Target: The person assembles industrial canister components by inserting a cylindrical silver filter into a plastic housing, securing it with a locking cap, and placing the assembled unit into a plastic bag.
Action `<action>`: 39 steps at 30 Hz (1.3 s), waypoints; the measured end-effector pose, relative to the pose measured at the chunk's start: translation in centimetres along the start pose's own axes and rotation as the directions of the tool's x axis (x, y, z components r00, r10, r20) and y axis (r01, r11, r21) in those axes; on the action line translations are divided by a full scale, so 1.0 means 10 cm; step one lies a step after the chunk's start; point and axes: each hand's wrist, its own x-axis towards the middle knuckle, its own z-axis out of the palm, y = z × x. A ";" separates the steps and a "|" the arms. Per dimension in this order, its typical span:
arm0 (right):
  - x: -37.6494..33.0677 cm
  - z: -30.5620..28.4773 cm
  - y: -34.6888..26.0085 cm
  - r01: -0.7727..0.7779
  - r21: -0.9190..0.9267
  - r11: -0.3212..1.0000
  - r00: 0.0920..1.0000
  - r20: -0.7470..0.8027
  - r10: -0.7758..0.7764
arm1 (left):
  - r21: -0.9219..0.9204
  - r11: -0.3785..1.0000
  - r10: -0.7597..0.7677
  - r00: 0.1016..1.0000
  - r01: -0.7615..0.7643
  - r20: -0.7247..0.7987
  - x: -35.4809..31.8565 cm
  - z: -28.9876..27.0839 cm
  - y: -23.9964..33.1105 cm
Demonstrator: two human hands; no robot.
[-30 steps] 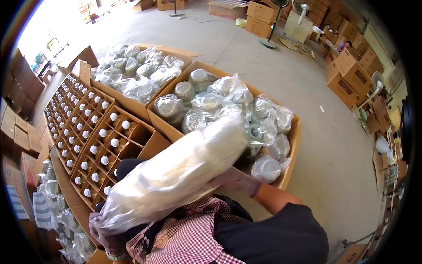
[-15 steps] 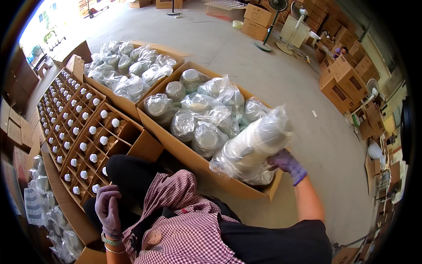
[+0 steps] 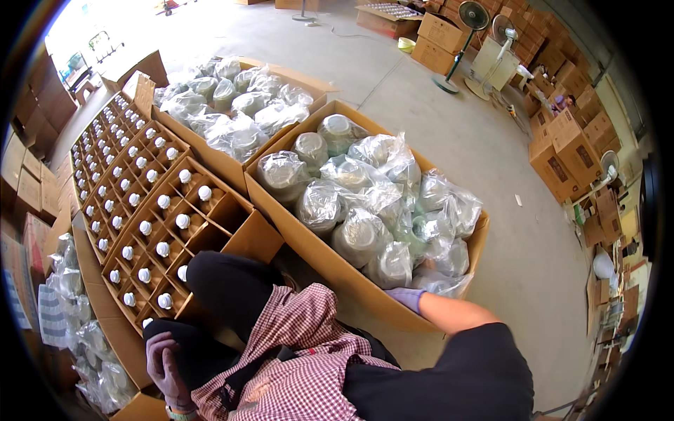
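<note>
My right hand (image 3: 408, 299), in a purple-grey glove, is at the near wall of an open carton (image 3: 309, 247), toward its right end. Its fingers are mostly hidden, so I cannot tell what they hold. Inside the carton stand several clear glass jars (image 3: 359, 235) in loose plastic bags; bagged glassware (image 3: 449, 210) fills the right end beside my hand. My left hand (image 3: 167, 366), also gloved, rests by my knee with its fingers curled and nothing seen in them. Near it, a divided carton (image 3: 235, 235) holds several white-capped bottles (image 3: 163, 250), with some cells bare.
Behind stands another open carton of bagged glassware (image 3: 242, 105). More divided cartons of capped bottles (image 3: 112, 147) extend to the far left. Plastic-wrapped items (image 3: 95, 358) lie at the lower left. Standing fans (image 3: 460, 49) and stacked boxes (image 3: 565, 144) are across the floor.
The long plastic-wrapped glassware my right hand held raised is now down in the carton's right end. That hand has moved lower and left. My left hand has lowered slightly. The view has shifted.
</note>
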 end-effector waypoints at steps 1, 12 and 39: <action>-0.15 -0.02 -0.11 -0.084 -0.252 0.964 0.996 -0.006 0.085 | 0.025 1.000 -0.005 1.000 0.005 -0.002 0.04 -0.03 -0.08; 0.71 -0.75 -2.01 -0.142 -0.957 0.253 0.978 -0.176 -0.115 | 0.047 0.991 -0.128 0.992 0.129 -0.023 0.44 -0.36 -0.42; -2.70 0.83 -3.38 0.910 -0.047 0.411 0.408 0.265 -0.873 | -0.329 0.889 -0.114 0.848 0.320 0.517 -0.06 0.26 -0.06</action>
